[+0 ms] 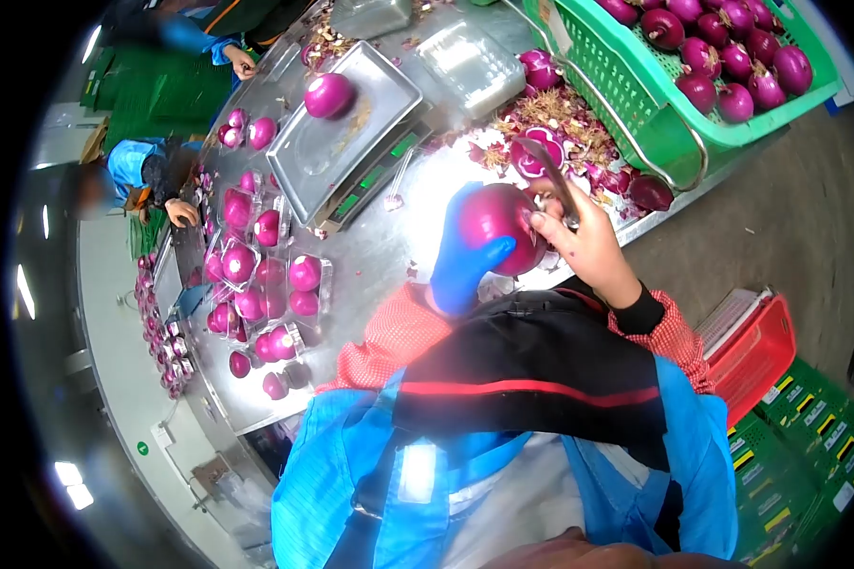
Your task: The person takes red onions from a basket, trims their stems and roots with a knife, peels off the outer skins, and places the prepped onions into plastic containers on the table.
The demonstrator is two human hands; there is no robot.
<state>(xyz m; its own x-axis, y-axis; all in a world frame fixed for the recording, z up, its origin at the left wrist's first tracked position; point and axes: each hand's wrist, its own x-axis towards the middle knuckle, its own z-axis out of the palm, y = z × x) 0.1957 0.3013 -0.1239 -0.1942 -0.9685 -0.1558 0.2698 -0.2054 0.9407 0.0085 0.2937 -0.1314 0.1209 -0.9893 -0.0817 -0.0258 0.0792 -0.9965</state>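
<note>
A large red onion (496, 226) is held up over the near edge of the metal table. My left hand (460, 256), in a blue glove, wraps round its left side. On the right, my bare right hand (586, 232) grips a knife (558, 175) and has its fingertips against the onion's top end. The knife's dark blade points up and to the left. Just beyond lie onion skins and trimmings (565, 123). One purple onion (329, 96) rests on the tray of a scale (351, 142) with green displays.
Clear packs of onions (251, 270) stand at the left of the table (370, 270). A green crate (626, 104) full of onions is at the upper right, an empty clear container (470, 68) beside it. A red basket (754, 356) stands lower right. Co-workers' hands (182, 212) show upper left.
</note>
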